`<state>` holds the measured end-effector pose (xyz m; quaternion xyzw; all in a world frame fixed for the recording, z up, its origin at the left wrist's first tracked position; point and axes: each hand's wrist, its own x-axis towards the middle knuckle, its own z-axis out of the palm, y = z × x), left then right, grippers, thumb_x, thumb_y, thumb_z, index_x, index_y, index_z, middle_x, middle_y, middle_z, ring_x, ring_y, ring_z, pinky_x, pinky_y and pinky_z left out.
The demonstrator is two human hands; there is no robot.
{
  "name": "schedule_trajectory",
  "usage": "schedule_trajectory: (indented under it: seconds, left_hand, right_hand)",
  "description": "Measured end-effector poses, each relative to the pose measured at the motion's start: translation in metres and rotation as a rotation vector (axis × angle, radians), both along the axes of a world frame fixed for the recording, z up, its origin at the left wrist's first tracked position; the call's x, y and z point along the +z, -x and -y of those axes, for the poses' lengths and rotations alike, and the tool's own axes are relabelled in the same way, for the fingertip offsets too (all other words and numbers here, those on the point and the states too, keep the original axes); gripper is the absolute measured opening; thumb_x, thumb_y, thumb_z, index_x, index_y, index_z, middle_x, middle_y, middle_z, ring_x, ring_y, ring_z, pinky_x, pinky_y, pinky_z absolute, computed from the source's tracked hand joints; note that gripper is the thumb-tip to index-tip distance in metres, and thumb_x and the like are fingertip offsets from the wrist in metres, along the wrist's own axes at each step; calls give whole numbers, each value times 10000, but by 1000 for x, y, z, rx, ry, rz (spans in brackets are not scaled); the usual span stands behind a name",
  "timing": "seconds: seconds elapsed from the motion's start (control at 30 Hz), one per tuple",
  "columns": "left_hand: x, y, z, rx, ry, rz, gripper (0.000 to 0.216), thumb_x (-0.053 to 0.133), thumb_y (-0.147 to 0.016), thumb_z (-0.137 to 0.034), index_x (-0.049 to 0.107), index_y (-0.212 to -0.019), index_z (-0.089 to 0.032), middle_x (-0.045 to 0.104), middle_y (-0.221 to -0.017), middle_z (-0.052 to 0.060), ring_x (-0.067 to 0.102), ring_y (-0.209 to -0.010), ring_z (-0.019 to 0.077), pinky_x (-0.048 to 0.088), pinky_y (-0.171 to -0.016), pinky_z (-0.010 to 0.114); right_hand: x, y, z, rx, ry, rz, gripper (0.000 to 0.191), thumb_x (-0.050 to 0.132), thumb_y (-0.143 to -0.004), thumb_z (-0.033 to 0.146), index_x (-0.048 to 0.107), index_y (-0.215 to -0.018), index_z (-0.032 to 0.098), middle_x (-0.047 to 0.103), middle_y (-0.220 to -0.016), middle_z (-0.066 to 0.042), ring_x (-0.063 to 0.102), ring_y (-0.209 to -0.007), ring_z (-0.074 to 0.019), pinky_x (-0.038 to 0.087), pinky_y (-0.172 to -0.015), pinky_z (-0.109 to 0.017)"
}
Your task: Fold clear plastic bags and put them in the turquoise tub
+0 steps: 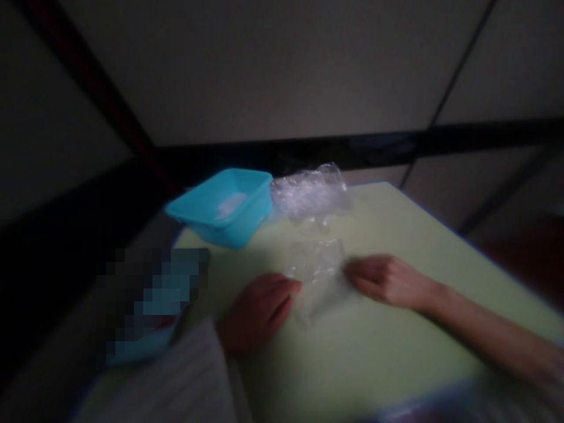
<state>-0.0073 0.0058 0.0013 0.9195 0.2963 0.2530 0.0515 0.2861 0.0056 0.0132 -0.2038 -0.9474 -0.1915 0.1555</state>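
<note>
Scene: a dim, blurred view from a head camera, looking down at a pale green surface [396,352] with two bare hands resting on it.
Sheet: a small piece of clear, crinkled plastic wrap [318,276] lies flat on the surface, between the two hands and a little beyond them.
Left hand: the left hand [258,308] lies knuckles up at the sheet's near left edge, fingers curled together and touching the plastic; whether it pinches the edge or only presses on it cannot be told in the blur.
Right hand: the right hand [388,279] sits at the sheet's right edge, fingers bent into a loose fist with the fingertips against the plastic; a true grip cannot be made out here either.
Position of sheet to hands: both hands meet it from opposite sides, so the plastic spans the gap between them, with most of it free on the far side.
Handling well: thin film like this probably slips and clings, so a light hold at both edges and an even pull, keeping it flat on the surface, would seem the careful way.
Further back: a larger heap of crumpled clear plastic [311,191] lies well beyond the hands, just beside a turquoise tub [224,205] at the far left corner.
Near left: a grey sleeve [185,382] covers the left forearm.
</note>
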Motion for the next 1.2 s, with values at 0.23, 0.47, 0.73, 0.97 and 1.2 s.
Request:
schedule_trajectory:
  seconds: [0.23,0.47,0.73,0.97,1.2]
  left_hand:
    - [0,-1,4,-15,0,1,222,434,-870,-153,613,-999,-172,692,-923,53,629,-860,179,508,-794,321]
    - [2,-4,8,-30,1,16,212,435,-872,-167,623,-970,-181,699,-887,54,639,-820,176,513,-768,316]
    - [4,0,3,162,197,272,196,452,-864,-193,643,-909,-192,713,-953,43,667,-896,159,523,-825,295]
    - [9,-2,-1,235,377,343,179,465,-846,-226,633,-852,-165,717,-868,50,681,-806,163,532,-750,280]
    - [4,-1,-4,242,493,373,190,467,-843,-212,550,-1011,-181,703,-794,15,679,-721,148,526,-697,270]
  right_hand:
    - [3,-1,-1,9,23,17,179,451,-927,131,622,-891,94,689,-903,-117,646,-812,-198,536,-688,-331]
    - [0,-2,-4,114,65,3,242,404,-945,134,641,-977,97,691,-1022,-135,649,-957,-196,556,-802,-361]
    - [-1,-8,-8,120,164,-6,222,432,-931,130,621,-1046,104,697,-1020,-127,665,-928,-199,566,-779,-367]
    - [0,-9,-11,117,271,-58,291,345,-972,184,604,-1075,100,699,-990,-119,666,-903,-192,558,-761,-354]
    - [0,-13,-14,70,463,-149,319,360,-970,285,604,-1075,108,689,-958,-131,652,-882,-197,516,-751,-348]
